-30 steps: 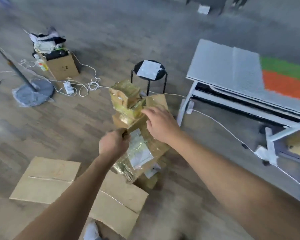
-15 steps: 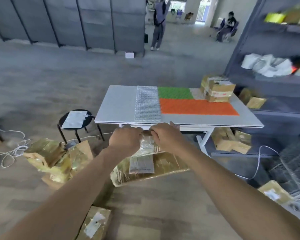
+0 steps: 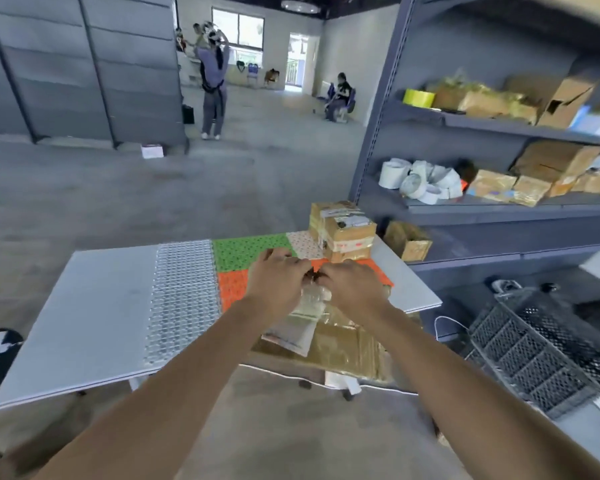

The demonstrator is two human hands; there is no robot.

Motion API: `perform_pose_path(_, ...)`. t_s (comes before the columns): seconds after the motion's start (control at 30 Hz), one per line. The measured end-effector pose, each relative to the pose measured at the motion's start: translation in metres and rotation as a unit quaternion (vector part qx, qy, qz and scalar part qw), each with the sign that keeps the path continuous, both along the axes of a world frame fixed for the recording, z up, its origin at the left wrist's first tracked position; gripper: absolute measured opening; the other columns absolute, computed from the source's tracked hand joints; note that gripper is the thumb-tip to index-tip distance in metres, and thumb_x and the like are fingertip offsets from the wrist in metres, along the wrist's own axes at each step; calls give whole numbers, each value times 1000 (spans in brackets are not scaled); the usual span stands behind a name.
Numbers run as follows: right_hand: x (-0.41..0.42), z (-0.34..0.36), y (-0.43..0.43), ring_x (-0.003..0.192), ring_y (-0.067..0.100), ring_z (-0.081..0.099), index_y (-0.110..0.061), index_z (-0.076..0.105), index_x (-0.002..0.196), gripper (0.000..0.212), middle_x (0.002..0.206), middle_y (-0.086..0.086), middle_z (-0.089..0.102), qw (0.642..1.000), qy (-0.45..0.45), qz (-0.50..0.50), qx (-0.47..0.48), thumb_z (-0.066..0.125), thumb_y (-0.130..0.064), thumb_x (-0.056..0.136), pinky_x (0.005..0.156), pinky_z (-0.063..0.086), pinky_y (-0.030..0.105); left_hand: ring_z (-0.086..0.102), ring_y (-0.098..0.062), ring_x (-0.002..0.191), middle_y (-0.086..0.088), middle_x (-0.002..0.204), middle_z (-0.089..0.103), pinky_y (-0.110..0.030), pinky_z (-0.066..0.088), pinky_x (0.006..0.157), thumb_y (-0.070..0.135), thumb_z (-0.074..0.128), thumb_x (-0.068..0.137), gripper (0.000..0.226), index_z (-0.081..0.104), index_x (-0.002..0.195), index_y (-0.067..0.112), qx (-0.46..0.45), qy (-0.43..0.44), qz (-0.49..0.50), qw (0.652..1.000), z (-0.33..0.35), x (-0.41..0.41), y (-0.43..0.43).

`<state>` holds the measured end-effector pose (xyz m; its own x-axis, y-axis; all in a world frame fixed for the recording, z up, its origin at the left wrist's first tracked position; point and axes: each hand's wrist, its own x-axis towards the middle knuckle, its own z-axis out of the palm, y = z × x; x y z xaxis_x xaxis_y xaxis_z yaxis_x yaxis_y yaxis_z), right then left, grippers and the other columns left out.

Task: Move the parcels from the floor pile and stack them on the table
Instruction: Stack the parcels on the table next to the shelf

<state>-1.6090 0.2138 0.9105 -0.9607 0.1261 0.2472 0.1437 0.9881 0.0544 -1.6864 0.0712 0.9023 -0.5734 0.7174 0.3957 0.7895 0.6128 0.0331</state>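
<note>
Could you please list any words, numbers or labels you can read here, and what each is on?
No text is legible.
Label on the held parcel: blurred.
Labels on the stacked parcels on the table: too small and blurred.
Print on the boxes on the shelves: unreadable.

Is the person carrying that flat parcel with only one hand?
No, the left hand and right hand both grip the far end of the flat parcel.

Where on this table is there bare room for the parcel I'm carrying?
Bare: the grey tabletop left of the mesh strip, and the green mat beyond your left hand. Crowded: the far right corner with stacked parcels, next to the orange mat under your carried parcel.
</note>
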Motion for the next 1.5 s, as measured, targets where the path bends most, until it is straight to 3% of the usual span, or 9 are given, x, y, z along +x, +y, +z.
perform_pose_path(0.1,-29,-3,45,95,22,61,-20,63,104,25,96,2,66,998,10,-58,1,47,-38,99,67,40,29,57,-31,109,-5,100,70,-43,45,90,20,64,82,16,69,96,14,103,27,-28,994,5,-45,42)
perform_pose_path(0.27,-55,-13,133,100,19,59,-27,58,120,28,108,-5,60,984,-81,-160,-9,49,-23,95,60,40,26,34,-32,132,-11,141,40,-46,34,105,33,49,95,51,36,141,16,135,-170,72,974,-16,-91,102)
perform_pose_path(0.43,-81,-27,218,99,29,60,-13,54,116,20,110,8,62,942,-75,-288,-157,45,-21,100,64,46,33,47,-33,126,-15,142,44,-41,37,106,49,37,98,62,34,143,6,197,-503,140,830,-40,-115,173)
perform_pose_path(0.53,-103,-47,275,101,30,61,-10,56,114,28,111,10,65,923,-53,-310,-223,43,-31,102,68,44,33,60,-22,86,-2,98,59,-45,56,81,44,42,98,35,49,117,15,210,-629,115,740,-51,-114,224)
perform_pose_path(0.9,-197,-101,428,89,27,59,-5,59,100,29,91,8,59,925,-184,-186,-275,46,-31,101,68,42,30,67,-30,92,-13,109,63,-40,58,79,19,62,87,46,46,130,17,244,-666,236,664,-96,-161,366)
perform_pose_path(1.0,-212,-107,439,84,23,57,-7,59,98,28,96,9,63,929,-206,-153,-265,47,-32,100,67,43,29,65,-28,93,-14,111,60,-39,58,78,12,59,89,37,49,125,14,265,-645,276,661,-100,-170,376)
perform_pose_path(1.17,-236,-106,457,49,15,56,-12,45,62,40,55,4,45,897,-288,-103,-318,47,-31,96,44,38,20,66,-31,82,-19,100,62,-43,57,79,7,54,90,34,44,123,11,244,-634,306,668,-104,-188,383)
perform_pose_path(1.33,-256,-87,461,68,16,69,-2,59,102,23,84,8,65,859,-378,-118,-323,52,-23,94,60,59,28,64,-25,82,-7,92,56,-40,59,74,25,53,94,46,35,135,13,209,-609,294,706,-99,-207,387)
perform_pose_path(1.5,-270,-90,459,79,20,70,-4,60,106,38,90,8,68,868,-398,-117,-271,55,-39,92,68,61,32,53,-14,67,7,80,47,-46,56,77,28,51,94,53,30,143,24,205,-587,245,744,-99,-234,389)
